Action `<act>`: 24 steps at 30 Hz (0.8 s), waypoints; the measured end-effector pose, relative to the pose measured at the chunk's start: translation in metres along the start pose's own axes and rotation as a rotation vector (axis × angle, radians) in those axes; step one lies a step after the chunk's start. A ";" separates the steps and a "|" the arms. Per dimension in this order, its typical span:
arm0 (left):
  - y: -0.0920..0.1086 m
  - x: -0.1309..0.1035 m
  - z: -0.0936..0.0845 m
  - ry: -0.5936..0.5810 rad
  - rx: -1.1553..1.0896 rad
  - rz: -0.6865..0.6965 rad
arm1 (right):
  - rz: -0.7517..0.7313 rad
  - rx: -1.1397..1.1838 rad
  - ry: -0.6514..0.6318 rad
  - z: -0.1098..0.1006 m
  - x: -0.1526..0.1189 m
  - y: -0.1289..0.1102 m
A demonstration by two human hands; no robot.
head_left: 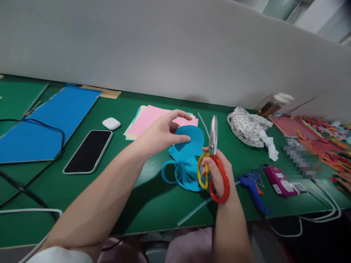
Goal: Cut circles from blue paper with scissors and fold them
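Note:
My left hand pinches a rounded piece of blue paper, thumb on its face, index finger curved above it. The other fingers are partly hidden behind the paper. In my right hand is a pair of scissors with one red and one yellow handle loop. Its blades point away from me and look closed, just right of the blue paper. Blue paper rings and curved offcuts lie on the green table below both hands. Behind my left hand is a stack of coloured paper, pink on top.
A phone, a white case and a blue board lie left. On the right are a blue glue gun, a purple pack, bundled cloth and a bottle. A glue stick lies near the front edge.

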State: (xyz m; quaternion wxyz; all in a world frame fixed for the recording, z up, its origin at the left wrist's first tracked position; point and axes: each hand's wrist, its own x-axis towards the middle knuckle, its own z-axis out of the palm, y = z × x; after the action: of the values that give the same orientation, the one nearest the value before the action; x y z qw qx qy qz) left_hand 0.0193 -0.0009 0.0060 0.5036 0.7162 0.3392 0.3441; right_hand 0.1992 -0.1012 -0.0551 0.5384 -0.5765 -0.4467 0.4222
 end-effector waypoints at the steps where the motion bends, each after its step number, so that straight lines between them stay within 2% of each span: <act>1: -0.001 0.001 0.004 -0.033 0.008 -0.010 | -0.013 0.038 0.062 0.001 0.001 -0.002; 3: -0.004 0.002 0.015 -0.139 0.020 -0.045 | -0.038 0.070 0.172 0.003 0.001 -0.004; 5: -0.009 0.002 0.025 -0.243 0.018 -0.063 | -0.053 0.070 0.225 0.002 0.002 -0.005; 8: -0.017 0.003 0.037 -0.327 0.023 -0.068 | -0.062 0.035 0.172 -0.001 0.002 -0.001; 11: -0.021 0.004 0.042 -0.352 0.060 -0.055 | -0.080 -0.051 0.114 -0.005 0.004 0.003; 16: -0.022 0.005 0.043 -0.255 0.064 -0.019 | -0.132 -0.106 0.157 -0.005 0.007 0.008; 24: -0.022 0.005 0.047 -0.072 -0.076 -0.067 | -0.055 0.058 0.178 0.000 0.009 0.009</act>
State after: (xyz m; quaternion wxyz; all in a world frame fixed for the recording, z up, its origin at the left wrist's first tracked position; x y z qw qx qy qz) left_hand 0.0580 -0.0133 -0.0259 0.5537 0.6967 0.3314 0.3135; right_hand 0.2014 -0.0930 -0.0642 0.6038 -0.5835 -0.4002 0.3671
